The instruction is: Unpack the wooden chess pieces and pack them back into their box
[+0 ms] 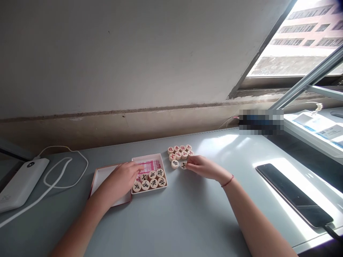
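Note:
An open white box point(150, 191) holds several round pieces with black characters point(153, 183) in its front part, over a pink-lined sheet. My left hand point(125, 176) reaches over the box's left side, its fingertips low beside the pieces; whether they grip one is hidden. Right of the box, several red-character pieces point(178, 155) stand in close rows, with a black-character piece point(174, 164) in front of them. My right hand point(199, 165) pinches another black-character piece point(183, 165) beside that one, at table level.
The box lid point(103, 175) lies under my left forearm. At the left are a white power bank point(24, 182) and its cable point(57, 186). A phone point(294, 194) lies at the right, near a shelf point(316, 130). The wall point(120, 64) rises behind the table point(166, 225).

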Demonstrator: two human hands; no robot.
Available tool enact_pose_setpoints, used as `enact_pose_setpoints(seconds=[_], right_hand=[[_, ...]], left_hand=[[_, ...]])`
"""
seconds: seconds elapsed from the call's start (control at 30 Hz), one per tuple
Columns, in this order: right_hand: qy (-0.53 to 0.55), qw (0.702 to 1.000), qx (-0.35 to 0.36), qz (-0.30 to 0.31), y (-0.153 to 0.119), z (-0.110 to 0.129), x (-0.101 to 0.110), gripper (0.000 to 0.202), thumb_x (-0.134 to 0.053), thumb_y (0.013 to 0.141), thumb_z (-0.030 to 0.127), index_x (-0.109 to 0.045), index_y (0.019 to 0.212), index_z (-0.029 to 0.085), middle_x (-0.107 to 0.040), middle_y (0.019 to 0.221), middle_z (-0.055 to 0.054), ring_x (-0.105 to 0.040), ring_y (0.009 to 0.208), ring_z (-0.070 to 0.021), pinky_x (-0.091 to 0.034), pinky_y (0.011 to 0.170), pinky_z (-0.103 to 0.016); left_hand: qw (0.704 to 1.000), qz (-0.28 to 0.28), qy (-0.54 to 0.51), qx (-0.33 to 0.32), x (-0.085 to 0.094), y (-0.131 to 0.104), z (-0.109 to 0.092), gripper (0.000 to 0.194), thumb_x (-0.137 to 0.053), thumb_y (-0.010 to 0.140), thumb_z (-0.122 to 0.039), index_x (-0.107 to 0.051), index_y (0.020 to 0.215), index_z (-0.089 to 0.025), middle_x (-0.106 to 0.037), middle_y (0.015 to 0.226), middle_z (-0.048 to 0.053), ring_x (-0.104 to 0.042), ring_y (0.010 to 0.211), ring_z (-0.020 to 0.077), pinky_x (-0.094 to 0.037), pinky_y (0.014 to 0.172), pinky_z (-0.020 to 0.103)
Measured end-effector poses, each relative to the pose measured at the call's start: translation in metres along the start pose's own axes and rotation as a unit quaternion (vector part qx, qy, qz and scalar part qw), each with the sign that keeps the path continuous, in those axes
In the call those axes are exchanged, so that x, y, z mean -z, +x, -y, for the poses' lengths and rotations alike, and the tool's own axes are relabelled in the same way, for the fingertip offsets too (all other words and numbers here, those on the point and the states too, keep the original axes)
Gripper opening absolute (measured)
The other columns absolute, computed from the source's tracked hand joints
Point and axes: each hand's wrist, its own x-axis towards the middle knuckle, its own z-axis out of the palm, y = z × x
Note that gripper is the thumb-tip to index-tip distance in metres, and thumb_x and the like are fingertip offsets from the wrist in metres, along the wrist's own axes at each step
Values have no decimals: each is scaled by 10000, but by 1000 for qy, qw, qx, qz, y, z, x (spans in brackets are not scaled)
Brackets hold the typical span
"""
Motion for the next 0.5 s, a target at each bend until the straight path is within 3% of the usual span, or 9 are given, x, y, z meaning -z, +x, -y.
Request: enact_pose_setpoints(seconds=[0.17,0.37,0.5], right_hand=[[-51,998,-6,-31,-1,7,-7,344,-514,798,403,-316,590,213,-334,554,46,-260,510,-100,-192,472,-251],[-45,998,12,-52,-6,9,-6,348,-490,814,456,-345,611,213,-373,563,43,-309,516,-100,-228,471,-242],[-41,997,29,-66,-8,11,-7,370,-482,825,489,-355,620,209,-348,575,46,-305,523,-97,-220,475,-240]], left_hand=[[998,64,23,13,-7,3,-4,290,-444,915,-266,-719,1006,-271,-701,967,30,-606,933,219,-464,818,331],[994,80,32,72,-7,6,-14,236,-498,896,-318,-726,953,-296,-697,947,22,-579,976,238,-421,803,330],[991,67,81,87,-9,9,-16,300,-430,935,-313,-717,862,-267,-691,900,27,-582,913,237,-381,774,340]])
